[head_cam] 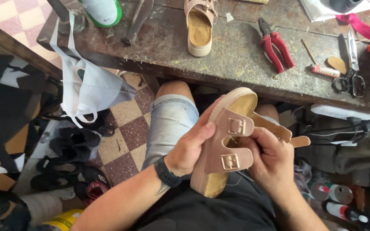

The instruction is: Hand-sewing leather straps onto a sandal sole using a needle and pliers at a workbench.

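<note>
Over your lap, below the worktop's near edge, your left hand [189,147] clamps the tan 2-strap sandal [225,145] by its sole, seemingly to steady it, while your right hand [270,160] fingers pinch a strap. 1 matching sandal [200,25] lies near the worktop's far edge, beside 1 red pliers [276,45] and 1 pair of scissors [350,79].

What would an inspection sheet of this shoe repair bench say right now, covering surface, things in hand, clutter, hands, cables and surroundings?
Surface: worn wooden bench, scuffed and littered with scraps.
Job's things: pink two-strap sandal held over the lap; matching sandal on the bench.
Clutter: red pliers, scissors, white bag.
Hands: left hand grips the sandal's side; right hand at its straps.
Cables: black cable under the bench edge.
Surroundings: checkered floor, dark shoes, spray cans.
</note>
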